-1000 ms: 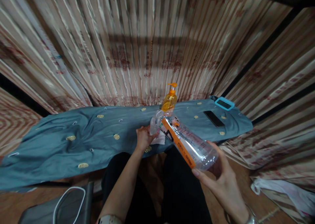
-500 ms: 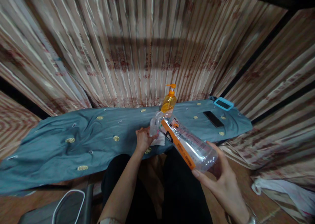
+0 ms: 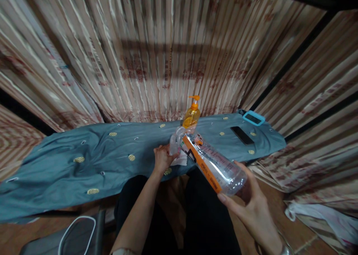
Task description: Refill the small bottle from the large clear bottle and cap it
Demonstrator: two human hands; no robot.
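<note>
- One clear plastic bottle (image 3: 213, 162), long and cylindrical with an orange label strip down its side, was held tilted, its base cupped in the right hand (image 3: 251, 206), whose fingers (image 3: 227, 201) were curled under and around the smooth wall.
- The bottle's neck was pointed away from those fingers, down toward the left hand (image 3: 162, 158).
- The fingers of the left hand were closed on one crumpled white cloth (image 3: 181, 158), soft and creased, pressed on the worktop just beneath the bottle's mouth.
- The worktop (image 3: 56, 165) was covered by one teal fabric, wrinkled and dotted with small yellow round motifs.
- One amber pump bottle (image 3: 191, 115), glossy with an orange pump head, was stood upright just beyond the left fingers, behind the clear bottle's neck.
- Two flat rectangular devices were laid well beyond the right fingers: one black phone (image 3: 242, 135) and one with a light-blue rim (image 3: 253, 117).
- Striped, pleated curtains (image 3: 156, 53) were hung behind the worktop.
</note>
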